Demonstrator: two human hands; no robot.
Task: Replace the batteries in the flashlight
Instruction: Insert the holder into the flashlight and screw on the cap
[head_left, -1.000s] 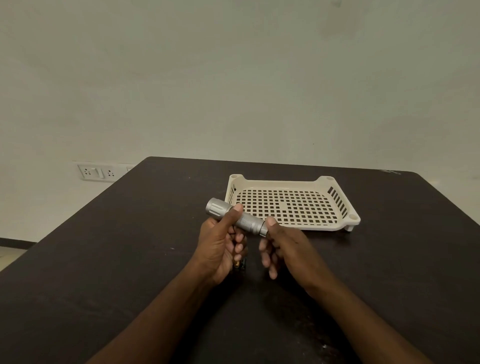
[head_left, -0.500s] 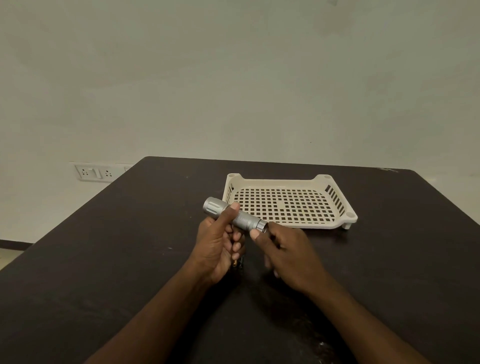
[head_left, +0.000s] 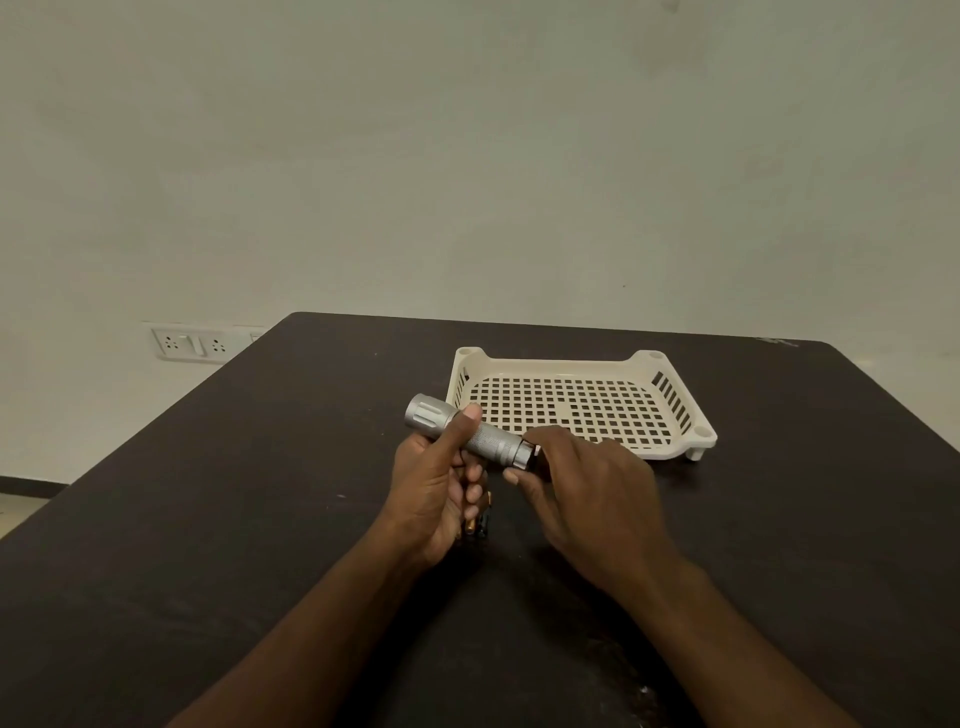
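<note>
A person's two bare hands hold a silver flashlight (head_left: 470, 434) above a dark worktop (head_left: 260, 519), just in front of a cream slotted tray (head_left: 670, 441). The flashlight's long axis runs near level, slanting from upper left to lower right in the head view: its wider head end points left and slightly away from the person, and its tail end points right and toward them. The left hand (head_left: 434, 488) has its grip closed around the middle of the barrel, thumb laid across the top and fingers curled beneath. The right hand (head_left: 587, 491) meets the tail end, its thumb and fingertips pinched on the tail cap (head_left: 525, 454); the fingers hide how far the cap sits on the body. Below the left hand's fingers, batteries (head_left: 477, 526) lie on the worktop, one showing a gold tip, mostly hidden by the hand. The tray stands empty on its small feet, well clear of the worktop's far edge. A wall socket plate (head_left: 192, 343) shows beyond the left corner.
</note>
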